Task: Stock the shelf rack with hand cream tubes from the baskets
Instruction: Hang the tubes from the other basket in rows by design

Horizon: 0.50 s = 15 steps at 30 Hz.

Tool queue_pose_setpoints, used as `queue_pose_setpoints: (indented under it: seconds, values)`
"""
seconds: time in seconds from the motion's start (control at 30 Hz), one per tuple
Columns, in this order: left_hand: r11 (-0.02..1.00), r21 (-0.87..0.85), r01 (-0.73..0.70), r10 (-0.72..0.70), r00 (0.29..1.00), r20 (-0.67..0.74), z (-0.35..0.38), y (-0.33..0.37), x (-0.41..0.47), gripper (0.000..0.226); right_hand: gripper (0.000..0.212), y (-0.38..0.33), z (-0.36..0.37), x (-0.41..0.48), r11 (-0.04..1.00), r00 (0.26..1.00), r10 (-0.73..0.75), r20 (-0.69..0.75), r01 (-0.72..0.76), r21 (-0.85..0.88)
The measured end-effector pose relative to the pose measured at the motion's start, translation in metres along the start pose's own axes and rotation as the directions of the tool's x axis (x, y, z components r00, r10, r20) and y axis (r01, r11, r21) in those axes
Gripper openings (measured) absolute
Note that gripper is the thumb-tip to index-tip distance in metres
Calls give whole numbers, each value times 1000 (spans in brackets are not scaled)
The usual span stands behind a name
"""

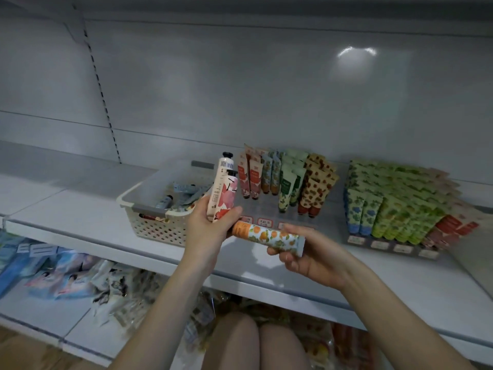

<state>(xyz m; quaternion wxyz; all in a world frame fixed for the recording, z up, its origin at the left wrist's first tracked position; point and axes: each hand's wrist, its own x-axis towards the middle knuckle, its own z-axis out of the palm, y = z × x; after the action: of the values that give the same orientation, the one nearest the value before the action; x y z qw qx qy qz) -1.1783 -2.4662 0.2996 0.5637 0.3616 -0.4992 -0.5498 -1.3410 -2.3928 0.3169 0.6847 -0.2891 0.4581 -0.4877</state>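
A: Where are the tubes?

B: The left hand (210, 228) is curled round two upright pink-flowered plastic tubes with black caps (224, 190), held over the front edge of the white metal shelf (66, 206); the right hand (306, 260) grips an orange-fruit-printed tube (269, 236) lying crosswise, its orange cap end touching the left hand.

A: And the risk?

B: Two tubes in one grip; I'd judge one could slip if those fingers loosen to take or pass anything; it would fall among the packets on the lower shelf (80, 279).

A: The cream perforated plastic basket (157, 228)?

B: It sits near the shelf's front edge, just left of the tiered display rack (269, 209), with more tubes inside; a careless forearm might nudge it over that edge.

A: The rack itself?

B: Its rows stand close together; a tube pushed in roughly could topple its neighbours; a print set in the wrong row would be misplaced stock; the fuller green-tube rack (378, 244) toward the shelf's right end looks tightly packed.
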Motion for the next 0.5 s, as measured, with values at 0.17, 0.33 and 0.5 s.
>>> queue_pose_setpoints:
  seconds: [0.17, 0.33, 0.5]
  values:
    - [998, -4, -70, 70, 995, -75, 26, -22, -5, 23, 9, 2, -10, 10, 976, 972, -207, -114, 214, 44]
    - [985, 61, -159, 170, 951, -257, 72, -75, -13, 37, 17, 27, -11, 50, 871, 893, -384, -234, 266, -413]
    - [982, 78, -172, 186, 955, -232, 62, -78, -1, 31, 7, 30, -30, 59, 828, 836, -461, -296, 286, -482]
